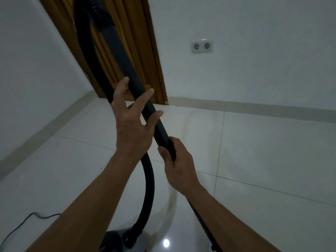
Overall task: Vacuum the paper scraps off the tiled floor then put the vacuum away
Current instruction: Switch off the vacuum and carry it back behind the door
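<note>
Black rigid vacuum tube is held raised and tilted, upper end toward the top-left, lower end in the right hand. Right hand is wrapped round the tube's lower end, fingers curled tight. Left hand is set against the tube higher up, fingers spread and mostly straight, thumb on the far side; no firm grip can be made out.

Black ribbed hose is looped down from behind the left wrist to the grey vacuum body at the bottom edge, between the forearms. Body is cut off by the frame. A second dark rod is seen under the right forearm, mostly hidden.

Glossy white tiled floor is open to the right and ahead, bounded by a beige skirting strip at the white walls. Brown wooden door frame stands behind the tube at the corner. White double wall socket is mounted right of the frame. Thin black power cord is laid on the floor bottom-left, running out of frame.

Tube's upper end is blurred and cropped.
</note>
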Available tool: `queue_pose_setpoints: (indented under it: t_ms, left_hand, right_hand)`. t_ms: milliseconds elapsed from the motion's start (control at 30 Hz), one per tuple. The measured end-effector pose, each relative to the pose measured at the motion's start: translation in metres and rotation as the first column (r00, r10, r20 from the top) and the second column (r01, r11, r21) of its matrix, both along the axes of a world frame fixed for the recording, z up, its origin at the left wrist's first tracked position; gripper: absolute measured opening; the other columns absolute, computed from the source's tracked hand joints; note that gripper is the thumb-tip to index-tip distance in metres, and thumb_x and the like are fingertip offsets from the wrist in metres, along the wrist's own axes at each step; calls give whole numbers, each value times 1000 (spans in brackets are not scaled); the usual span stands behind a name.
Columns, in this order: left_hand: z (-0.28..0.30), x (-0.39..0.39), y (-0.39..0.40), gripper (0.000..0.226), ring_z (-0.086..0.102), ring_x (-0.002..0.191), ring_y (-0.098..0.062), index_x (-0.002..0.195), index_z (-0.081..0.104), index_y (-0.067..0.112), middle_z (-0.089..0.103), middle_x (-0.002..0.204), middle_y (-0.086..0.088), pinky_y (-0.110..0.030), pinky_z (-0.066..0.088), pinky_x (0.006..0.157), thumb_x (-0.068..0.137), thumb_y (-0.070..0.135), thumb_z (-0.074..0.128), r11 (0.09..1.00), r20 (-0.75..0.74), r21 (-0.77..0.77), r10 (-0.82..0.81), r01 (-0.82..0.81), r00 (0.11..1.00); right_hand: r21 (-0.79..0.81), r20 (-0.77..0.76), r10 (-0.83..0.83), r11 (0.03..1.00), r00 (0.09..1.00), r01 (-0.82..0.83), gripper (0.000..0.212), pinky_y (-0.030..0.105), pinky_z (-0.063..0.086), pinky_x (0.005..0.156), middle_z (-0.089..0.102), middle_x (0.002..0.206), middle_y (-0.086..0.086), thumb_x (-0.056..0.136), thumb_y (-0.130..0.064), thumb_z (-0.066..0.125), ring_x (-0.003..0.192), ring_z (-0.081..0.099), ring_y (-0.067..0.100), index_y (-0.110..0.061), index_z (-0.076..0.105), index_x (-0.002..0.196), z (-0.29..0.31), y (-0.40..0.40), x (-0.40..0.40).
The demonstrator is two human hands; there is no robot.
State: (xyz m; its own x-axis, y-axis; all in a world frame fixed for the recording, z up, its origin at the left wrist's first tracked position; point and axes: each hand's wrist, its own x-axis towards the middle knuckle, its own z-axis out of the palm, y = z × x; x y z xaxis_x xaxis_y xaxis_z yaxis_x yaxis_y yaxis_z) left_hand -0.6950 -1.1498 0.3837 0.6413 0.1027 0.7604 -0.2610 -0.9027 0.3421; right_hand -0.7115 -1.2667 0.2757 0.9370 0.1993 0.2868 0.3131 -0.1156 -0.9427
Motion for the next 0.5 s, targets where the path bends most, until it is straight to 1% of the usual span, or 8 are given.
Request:
queue_pose_setpoints:
  t_ms: [67,100,200,233,333,367,433,500]
  left_hand:
    - [-9,0,10,49,46,130,-28,127,62,13,32,147,-19,-35,52,99,82,22,78,989,61,-141,-40,48,997]
    - [-14,-2,14,50,48,128,-25,130,59,14,33,145,-17,-32,55,95,83,21,76,979,85,-190,-55,71,995]
    - [-29,-4,29,57,51,122,-13,139,49,15,41,141,-14,-17,53,92,87,18,71,966,135,-221,-102,130,986]
    - [-35,-5,36,59,51,120,-11,142,46,15,45,140,-12,-16,53,92,88,19,70,964,142,-221,-117,147,983]
    - [-52,-7,57,64,56,120,-10,146,39,21,54,137,-2,-32,56,92,89,22,68,937,140,-286,-165,200,976]
    - [-59,-9,64,64,58,117,-8,146,39,22,58,132,0,-32,57,91,89,23,69,936,134,-292,-163,196,977]
    - [-75,-15,76,60,60,109,-5,144,42,23,62,121,4,-27,56,89,89,26,67,948,127,-283,-117,149,985]
    - [-98,-25,89,53,60,105,-6,142,44,24,62,115,6,-25,55,87,92,28,64,942,105,-323,-54,86,993]
  right_hand:
    - [20,42,-6,1000,999,5,12,8,41,62,59,88,-4,102,-25,56,70,53,0,-19,57,112,-3,16,4]
    - [34,54,-9,999,998,7,11,8,41,62,60,89,-3,103,-26,56,70,53,1,-20,57,112,-6,24,6]
    - [80,97,-13,997,995,5,17,8,41,63,62,91,-1,103,-25,55,71,54,1,-14,59,115,-20,47,10]
    - [97,108,-15,995,994,4,20,8,42,63,62,91,-2,103,-25,54,71,54,1,-14,59,119,-25,54,12]
    - [142,118,-6,990,993,-11,25,9,45,64,64,95,-2,103,-27,53,76,56,2,-15,58,125,-36,72,16]
    - [161,121,-8,987,993,-11,25,9,46,65,65,96,-2,103,-27,53,78,58,2,-17,57,125,-38,77,16]
    - [188,152,-14,982,988,-15,24,10,48,67,66,98,-2,103,-31,52,84,61,3,-20,57,124,-42,86,16]
    - [192,171,-25,981,985,-8,22,9,50,69,65,100,-5,102,-37,52,91,63,5,-26,55,121,-44,94,14]
